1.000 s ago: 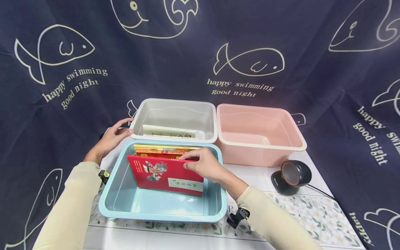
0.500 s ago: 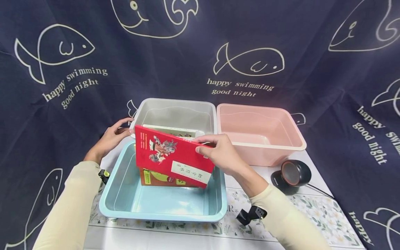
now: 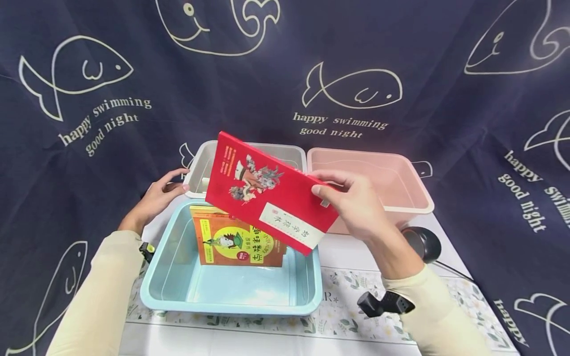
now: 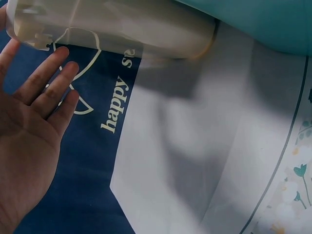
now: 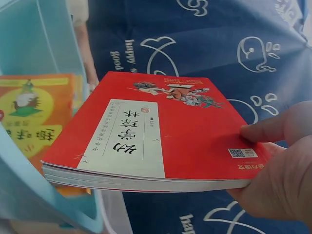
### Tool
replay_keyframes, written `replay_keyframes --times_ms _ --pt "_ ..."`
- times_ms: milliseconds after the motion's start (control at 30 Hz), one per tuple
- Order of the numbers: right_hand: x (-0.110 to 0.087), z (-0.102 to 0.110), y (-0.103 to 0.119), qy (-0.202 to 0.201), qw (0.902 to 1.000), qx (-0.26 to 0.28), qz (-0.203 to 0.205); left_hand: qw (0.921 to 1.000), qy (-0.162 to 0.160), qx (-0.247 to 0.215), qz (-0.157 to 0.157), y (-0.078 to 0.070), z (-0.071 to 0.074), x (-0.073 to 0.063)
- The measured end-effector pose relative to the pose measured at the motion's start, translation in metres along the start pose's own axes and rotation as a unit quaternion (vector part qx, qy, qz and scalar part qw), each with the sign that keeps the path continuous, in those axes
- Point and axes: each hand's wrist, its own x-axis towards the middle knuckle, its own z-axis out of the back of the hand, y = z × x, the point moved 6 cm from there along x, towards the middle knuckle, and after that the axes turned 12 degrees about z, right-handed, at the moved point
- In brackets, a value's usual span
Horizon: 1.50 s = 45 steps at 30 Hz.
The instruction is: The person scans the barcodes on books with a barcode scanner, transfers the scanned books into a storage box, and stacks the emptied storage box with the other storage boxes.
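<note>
My right hand (image 3: 358, 205) pinches a red paperback book (image 3: 254, 207) at its right end, thumb on the cover. Tilted with its left end higher, the book hangs above the back of the light blue bin (image 3: 231, 309) and overlaps the grey bin (image 3: 285, 154). In the right wrist view, its white page edges face the camera. Orange and yellow books (image 3: 222, 249) stand upright along the blue bin's back wall. At the grey bin's left rim is my left hand (image 3: 158, 200), its fingers (image 4: 53, 85) extended and holding nothing.
A pink bin (image 3: 378, 170) stands right of the grey one. Behind my right forearm is a small black device (image 3: 429, 244) with a cable. A dark blue fish-print curtain (image 3: 249, 99) hangs behind the white table (image 3: 213, 338), which carries a floral strip.
My right hand has lifted the red book out of the blue bin, up and to the right, tilting it and uncovering the orange book behind. The left hand has stayed put.
</note>
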Motion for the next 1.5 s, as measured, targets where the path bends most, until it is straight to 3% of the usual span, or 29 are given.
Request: replay_keyframes --times_ms 267,500,667,800,933,1167,1333,1500 --pt "-0.011 0.036 0.016 -0.041 0.9973 -0.004 0.061 1.0000 -0.001 -0.002 -0.009 0.000 0.001 0.000" --pt "-0.033 0.070 0.010 -0.101 0.9946 -0.026 0.000 1.0000 0.003 -0.003 -0.001 -0.002 0.001 -0.002" --pt "-0.047 0.088 -0.003 -0.114 0.9916 -0.060 -0.018 1.0000 0.004 -0.006 0.000 -0.001 0.002 -0.002" --pt "-0.060 0.100 -0.014 -0.137 0.9905 0.002 -0.012 1.0000 0.001 -0.001 -0.006 0.001 0.001 0.001" --pt "-0.074 0.110 -0.023 -0.168 0.9828 0.074 0.013 1.0000 0.002 -0.002 -0.009 0.000 0.001 0.001" --pt "-0.102 0.128 -0.037 -0.222 0.9681 0.110 0.034 1.0000 0.005 -0.007 0.001 0.002 0.001 0.001" --pt "-0.126 0.137 -0.051 -0.259 0.9604 0.101 0.019 1.0000 0.004 -0.005 0.002 0.003 0.001 0.002" --pt "-0.149 0.140 -0.067 -0.278 0.9590 0.051 -0.021 1.0000 -0.002 -0.004 0.001 0.002 0.001 0.000"
